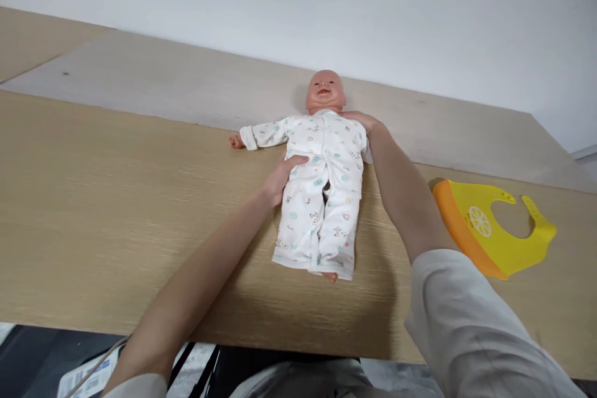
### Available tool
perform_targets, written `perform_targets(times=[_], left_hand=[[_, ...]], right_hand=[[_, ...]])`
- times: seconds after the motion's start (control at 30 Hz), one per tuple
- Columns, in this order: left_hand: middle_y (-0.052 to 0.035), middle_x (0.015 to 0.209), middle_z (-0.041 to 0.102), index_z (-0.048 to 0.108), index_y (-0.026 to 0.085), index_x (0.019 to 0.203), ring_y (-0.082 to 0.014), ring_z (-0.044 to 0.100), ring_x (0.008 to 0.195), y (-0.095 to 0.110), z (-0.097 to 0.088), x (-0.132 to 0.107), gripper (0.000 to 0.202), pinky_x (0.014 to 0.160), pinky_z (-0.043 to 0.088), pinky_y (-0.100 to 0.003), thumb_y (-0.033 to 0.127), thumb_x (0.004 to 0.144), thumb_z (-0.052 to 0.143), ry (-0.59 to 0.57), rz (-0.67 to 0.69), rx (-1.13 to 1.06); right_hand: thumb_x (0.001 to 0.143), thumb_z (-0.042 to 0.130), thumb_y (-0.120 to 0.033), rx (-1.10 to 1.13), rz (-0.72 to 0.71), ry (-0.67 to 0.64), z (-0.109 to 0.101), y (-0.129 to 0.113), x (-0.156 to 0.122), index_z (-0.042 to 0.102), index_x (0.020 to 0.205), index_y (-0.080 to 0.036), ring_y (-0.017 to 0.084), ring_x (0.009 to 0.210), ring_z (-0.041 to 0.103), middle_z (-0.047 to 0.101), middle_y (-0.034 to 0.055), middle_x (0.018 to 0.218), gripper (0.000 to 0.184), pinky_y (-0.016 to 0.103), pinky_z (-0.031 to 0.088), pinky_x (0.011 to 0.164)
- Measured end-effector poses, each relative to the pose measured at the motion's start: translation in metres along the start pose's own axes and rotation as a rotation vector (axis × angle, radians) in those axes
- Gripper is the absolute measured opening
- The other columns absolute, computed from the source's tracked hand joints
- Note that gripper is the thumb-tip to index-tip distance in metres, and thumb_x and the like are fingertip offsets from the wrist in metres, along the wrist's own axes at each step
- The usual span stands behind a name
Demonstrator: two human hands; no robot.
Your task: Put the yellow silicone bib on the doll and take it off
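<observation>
1. Across the hip of a baby doll (325,92), the fingers (296,163) of the left hand (278,179) lie extended and unclenched on a white printed sleepsuit (321,211).
2. At the doll's shoulder on the right, beside the neck, the fingers (360,117) of the right hand (362,122) curve over the cloth; whether they grasp it, cannot tell.
3. Doll: on its back at mid-table, head far, feet near, arms spread, one foot showing past the sleepsuit's near end.
4. Handling, judged: likely light, with a firm moulded head and a soft, floppy body. The cloth may slide over the body, so the trunk and the back of the head look like the surest holds, rather than a sleeve or leg.
5. Right of the doll, just past the right forearm: a yellow silicone bib (485,224) with an orange rim and a citrus-slice motif, lying flat.
6. Beneath everything: a light oak-grain tabletop (140,217), with a pale board (163,74) at its far side and a white wall (326,0) beyond.
</observation>
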State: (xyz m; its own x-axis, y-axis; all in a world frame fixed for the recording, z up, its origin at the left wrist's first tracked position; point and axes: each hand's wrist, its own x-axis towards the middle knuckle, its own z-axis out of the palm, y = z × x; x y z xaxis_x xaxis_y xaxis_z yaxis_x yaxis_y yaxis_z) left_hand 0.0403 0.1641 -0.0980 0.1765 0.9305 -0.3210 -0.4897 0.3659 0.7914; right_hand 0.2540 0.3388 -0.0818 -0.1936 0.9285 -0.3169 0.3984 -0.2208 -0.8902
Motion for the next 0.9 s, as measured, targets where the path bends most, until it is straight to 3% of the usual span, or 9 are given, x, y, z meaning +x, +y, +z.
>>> perform_targets(times=[0.1,0.3,0.4,0.5,0.6,0.67,0.77,0.83,0.9], left_hand=[[-0.0044,0.102,0.074,0.057,0.017,0.123,-0.0229,0.068,0.099,-0.002,0.002,-0.008,0.048,0.09,0.053,-0.034,0.025,0.078,0.07,0.019,-0.013,0.018],[-0.0095,0.136,0.06,0.043,0.024,0.141,-0.0281,0.059,0.123,-0.02,-0.009,-0.06,0.069,0.1,0.052,-0.039,0.037,0.08,0.072,0.116,0.031,0.099],[-0.0124,0.148,0.049,0.02,0.028,0.153,-0.0303,0.051,0.133,-0.037,-0.026,-0.104,0.087,0.109,0.046,-0.046,0.04,0.083,0.07,0.112,0.042,0.353],[-0.012,0.161,0.025,0.012,0.033,0.154,-0.0336,0.028,0.147,-0.056,-0.045,-0.148,0.09,0.119,0.032,-0.054,0.036,0.084,0.067,-0.039,0.268,0.818],[-0.0164,0.156,0.031,0.012,0.037,0.154,-0.0398,0.036,0.142,-0.069,-0.054,-0.176,0.091,0.111,0.041,-0.061,0.035,0.082,0.067,-0.007,0.526,1.243],[-0.0195,0.146,0.042,0.017,0.035,0.154,-0.0403,0.05,0.131,-0.072,-0.054,-0.183,0.086,0.099,0.053,-0.057,0.033,0.083,0.066,0.023,0.64,1.409],[-0.018,0.129,0.057,0.023,0.033,0.151,-0.0362,0.064,0.114,-0.069,-0.051,-0.18,0.073,0.087,0.061,-0.049,0.026,0.089,0.059,-0.003,0.763,1.55],[-0.0163,0.114,0.066,0.025,0.029,0.149,-0.0345,0.069,0.099,-0.067,-0.051,-0.176,0.066,0.077,0.063,-0.047,0.022,0.09,0.054,-0.05,0.849,1.595],[-0.0136,0.097,0.07,0.031,0.027,0.141,-0.0319,0.072,0.081,-0.067,-0.052,-0.174,0.054,0.063,0.062,-0.043,0.018,0.091,0.05,-0.071,0.906,1.608]], right_hand=[[0.097,0.053,-0.022,0.182,0.099,-0.152,-0.003,0.001,0.002,0.064,0.117,-0.008,0.012,0.089,0.063,0.07,0.009,0.101,0.027,0.03,0.048,0.089],[0.083,0.07,-0.029,0.017,-0.029,-0.089,-0.011,0.0,0.007,0.072,0.102,-0.015,0.02,0.095,0.065,0.071,0.0089,0.104,0.024,0.033,0.05,0.086],[0.073,0.079,-0.036,-0.183,-0.096,0.05,-0.016,0.001,0.004,0.073,0.098,-0.015,0.024,0.096,0.063,0.07,0.0095,0.101,0.033,0.037,0.049,0.088],[0.075,0.074,-0.03,-0.387,-0.166,0.336,-0.016,0.008,-0.013,0.069,0.096,-0.013,0.026,0.098,0.061,0.068,0.0117,0.104,0.028,0.04,0.047,0.092],[0.079,0.062,-0.022,-0.526,-0.376,0.634,-0.005,0.018,-0.058,0.064,0.095,-0.014,0.023,0.094,0.06,0.067,0.0112,0.104,0.018,0.038,0.046,0.091],[0.083,0.057,-0.024,-0.56,-0.535,0.674,0.009,0.024,-0.105,0.059,0.088,-0.016,0.018,0.08,0.058,0.066,0.0083,0.093,0.01,0.034,0.047,0.08],[0.089,0.055,-0.03,-0.538,-0.732,0.523,0.035,0.038,-0.189,0.051,0.077,-0.02,0.011,0.058,0.048,0.056,0.0006,0.067,0.017,0.025,0.04,0.056],[0.093,0.049,-0.024,-0.562,-0.904,0.318,0.051,0.054,-0.239,0.046,0.076,-0.021,0.009,0.048,0.041,0.05,-0.003,0.058,0.018,0.023,0.034,0.048],[0.092,0.051,-0.027,-0.666,-1.142,0.254,0.065,0.074,-0.274,0.042,0.079,-0.022,0.009,0.044,0.038,0.046,-0.0047,0.053,0.016,0.025,0.03,0.044]])
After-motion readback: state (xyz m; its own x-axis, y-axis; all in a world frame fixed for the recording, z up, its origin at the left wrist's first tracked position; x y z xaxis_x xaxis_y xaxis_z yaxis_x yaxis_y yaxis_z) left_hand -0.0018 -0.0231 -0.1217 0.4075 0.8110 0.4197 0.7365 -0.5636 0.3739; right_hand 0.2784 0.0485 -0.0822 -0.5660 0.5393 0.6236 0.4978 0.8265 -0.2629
